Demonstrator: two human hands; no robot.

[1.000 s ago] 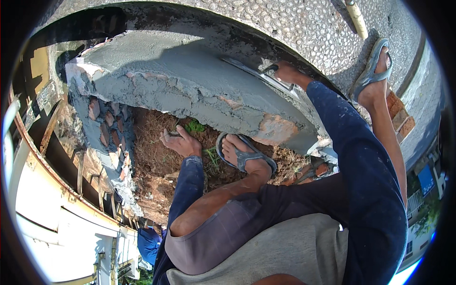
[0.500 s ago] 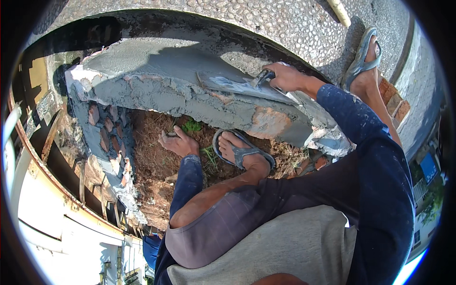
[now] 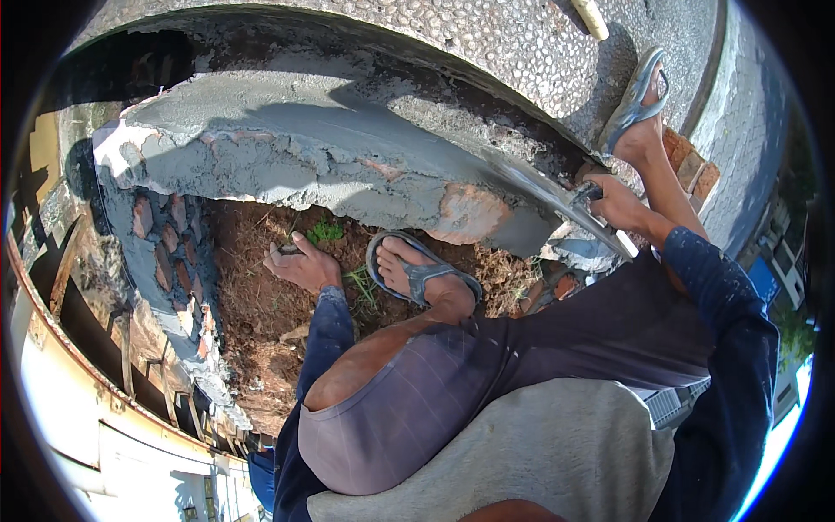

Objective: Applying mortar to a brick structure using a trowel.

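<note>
My right hand (image 3: 619,207) is closed round the handle of a plastering float (image 3: 544,190), whose long flat blade tilts over the right end of a low curved wall. Smooth wet grey mortar (image 3: 374,130) coats the wall's top; its inner face (image 3: 287,170) is rougher, with an orange-brown bare patch (image 3: 474,211). Over the soil inside the wall, my left hand (image 3: 306,265) has its fingers curled in, with a small greyish thing between thumb and fingers that I cannot make out.
My left foot (image 3: 422,274), in a sandal, stands on brown soil (image 3: 252,322) beside a green tuft (image 3: 325,230). The other foot (image 3: 639,130) is on pebbled paving (image 3: 487,43) near loose bricks (image 3: 687,165). A rough brick wall (image 3: 178,261) and a rusty-edged structure (image 3: 65,348) lie left.
My right hand has drawn the float rightward and nearer along the wall top, and its blade is now tilted up. The left hand stays curled over the soil; the whole view has shifted slightly.
</note>
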